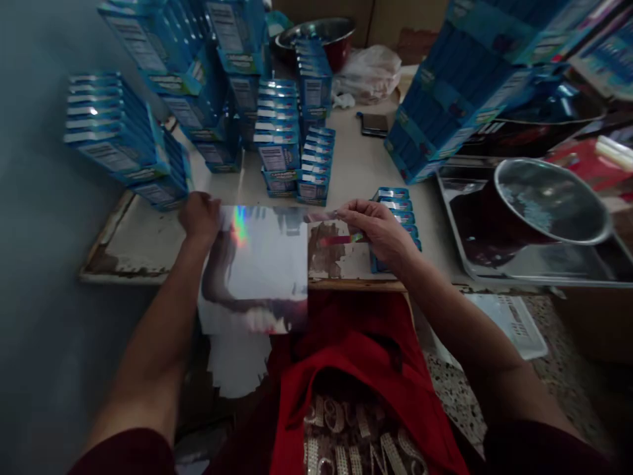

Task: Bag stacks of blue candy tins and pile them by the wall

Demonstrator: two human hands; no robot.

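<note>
Your left hand (199, 216) pins the shiny holographic foil sheet (257, 264) flat at the worn table (138, 241) edge | your right hand (378, 231) pinches, seemingly, its peeled strip | stacked blue cartons (398, 218) wait just beside.

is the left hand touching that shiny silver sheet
Touching. The head view shows the left hand gripping the top left corner of the shiny sheet, fingers overlapping its edge with no gap, while the right hand pinches the opposite corner.
</note>
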